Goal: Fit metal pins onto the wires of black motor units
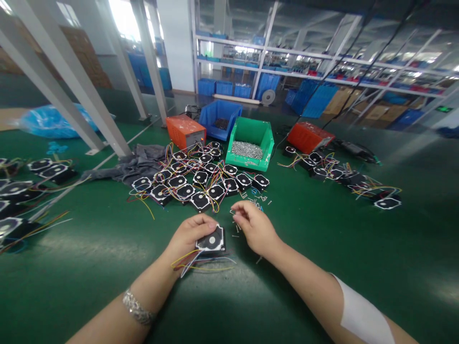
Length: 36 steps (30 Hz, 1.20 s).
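Observation:
My left hand is closed around the left side of a small black motor with a pale rim and a round centre; yellow, red, white and blue wires trail from its near side. To its right, my right hand pinches a small screw between thumb and fingertips, partly hidden by the fingers. Below and behind that hand, loose screws lie scattered on the green table. Just beyond both hands sits a group of similar wired motors.
A green bin of small metal parts stands behind the motors, beside a blue bin. Orange boxes flank them. More motors lie at right and far left. A grey cloth lies by metal posts.

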Tool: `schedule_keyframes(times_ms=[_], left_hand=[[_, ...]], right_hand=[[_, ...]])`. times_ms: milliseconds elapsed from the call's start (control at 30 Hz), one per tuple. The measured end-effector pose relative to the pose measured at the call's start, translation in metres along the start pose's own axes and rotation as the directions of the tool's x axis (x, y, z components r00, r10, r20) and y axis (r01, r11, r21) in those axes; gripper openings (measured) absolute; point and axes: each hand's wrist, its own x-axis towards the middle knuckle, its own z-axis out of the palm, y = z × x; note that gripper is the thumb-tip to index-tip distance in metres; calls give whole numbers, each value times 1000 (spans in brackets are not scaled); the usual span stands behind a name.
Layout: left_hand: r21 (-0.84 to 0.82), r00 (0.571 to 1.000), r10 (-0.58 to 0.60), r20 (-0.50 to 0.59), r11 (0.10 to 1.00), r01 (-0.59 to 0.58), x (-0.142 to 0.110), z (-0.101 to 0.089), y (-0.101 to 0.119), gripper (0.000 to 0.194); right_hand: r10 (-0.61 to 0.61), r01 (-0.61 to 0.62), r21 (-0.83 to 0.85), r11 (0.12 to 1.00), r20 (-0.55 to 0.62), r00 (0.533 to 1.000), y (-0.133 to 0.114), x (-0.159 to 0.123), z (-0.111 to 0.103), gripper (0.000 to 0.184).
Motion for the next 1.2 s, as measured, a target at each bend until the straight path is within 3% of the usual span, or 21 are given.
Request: schedule_keyframes(times_ms=[100, 233, 367, 467, 567, 700, 800, 900, 967, 1067, 1133, 1200], left_hand=[[25, 1000, -8, 26, 1000, 7, -1, 1, 0, 18], [48, 998, -12, 69, 999, 9, -3, 2, -1, 18], [49, 995, -37, 89, 998, 33, -3, 3, -3, 19], [45, 994, -58, 89, 998, 55, -2, 3, -4, 21], [21, 997, -32, 72, 999, 31, -4, 3, -4, 20], [-53, 997, -23, 80, 998, 28, -6, 4, -5, 20], [-76, 998, -12, 58, 997, 17, -6, 3, 0, 22], [82, 999, -32, 14, 996, 31, -5, -4, 12, 22], [311, 997, -69, 19, 949, 60, -4, -12, 22, 22], [578, 994, -100, 52, 814, 52, -3, -25, 33, 22], [696, 999, -51, 8, 717, 31, -2, -32, 35, 22], [768, 999, -8, -34, 640, 31, -1, -37, 34, 22]], right_hand=[[158, -155, 345, 926, 21, 987, -12, -3, -3, 11], [167, -167, 493, 854, 44, 985, -19, -8, 2, 3], [120, -116, 347, 931, 9, 993, -19, -10, 6, 6], [-12, 21, 144, 989, -68, 998, -18, -12, 5, 9], [-177, 184, 62, 981, -111, 978, -18, -14, 6, 10], [-302, 312, 60, 948, -136, 943, -16, -19, 8, 14], [-359, 365, 35, 930, -114, 926, -15, -22, 11, 19], [-348, 345, -51, 937, -93, 933, -12, -19, 8, 23], [-302, 287, -119, 951, -137, 943, -4, -10, -2, 28], [-217, 150, -213, 965, -340, 915, 27, 8, -39, 30], [-165, 26, -264, 964, -521, 837, 59, 16, -81, 29], [-79, -164, -283, 945, -684, 725, 95, 15, -133, 29]])
